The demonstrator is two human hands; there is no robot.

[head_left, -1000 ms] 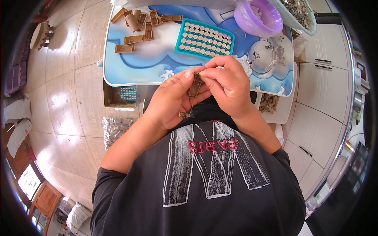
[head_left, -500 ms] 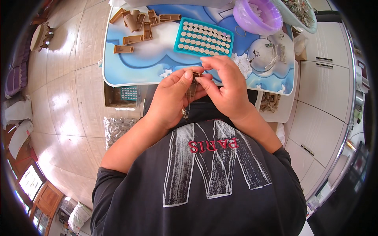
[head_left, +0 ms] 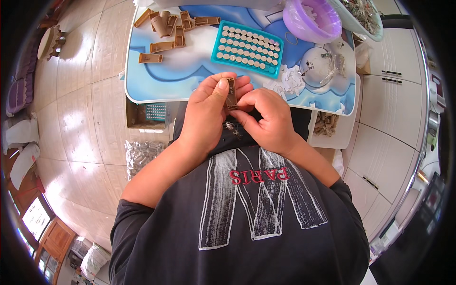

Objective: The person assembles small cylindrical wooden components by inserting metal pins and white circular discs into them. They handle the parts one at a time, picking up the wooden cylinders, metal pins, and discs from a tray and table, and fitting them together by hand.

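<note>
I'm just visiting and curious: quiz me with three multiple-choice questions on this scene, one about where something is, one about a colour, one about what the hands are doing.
1. Where is the teal tray of round cells?
A. on the low blue table
B. on the floor
C. in the purple bowl

2. What colour is the small part held up?
A. red
B. brown
C. white

3. How is that part held?
A. by both hands
B. by one hand
C. lying untouched

Answers:
1 A: the teal tray lies on the table.
2 B: the small part is brown.
3 A: the left hand and right hand both pinch it.
</note>
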